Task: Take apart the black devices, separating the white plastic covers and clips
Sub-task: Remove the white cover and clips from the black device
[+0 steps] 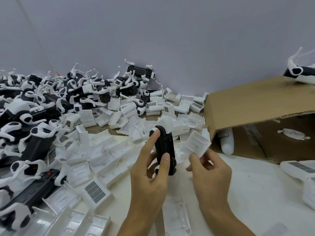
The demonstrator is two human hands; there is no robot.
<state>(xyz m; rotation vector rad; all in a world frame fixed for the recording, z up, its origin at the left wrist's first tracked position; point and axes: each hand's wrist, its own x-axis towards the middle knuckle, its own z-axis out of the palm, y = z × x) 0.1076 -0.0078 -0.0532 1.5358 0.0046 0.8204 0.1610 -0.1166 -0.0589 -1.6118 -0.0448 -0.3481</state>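
Pale grey wall closes off the far edge of the desk (247, 181), a white surface heaped along its left side and far edge with black devices still wearing white clips (39, 106) and with loose white covers (105, 155) already pulled off. An open cardboard box (252, 103) lies on its side at the desk's right edge. Near the desk's middle, the left hand (148, 174) grips one black device (164, 149) upright: its long axis runs almost straight away from the person, thumb across the lower body, index finger stretched up to the rounded top where a white cap still sits. The right hand (209, 171) pinches a detached white cover (196, 145) just beside the device on its right, apart from it, tilted toward the box. So the freed cover lies on the right-hand side, nearer the loose covers and the box than the device is, and the coming move likely means dropping it there. The remaining white pieces sit at the device's two ends, so the right hand would come back along that axis to reach them.
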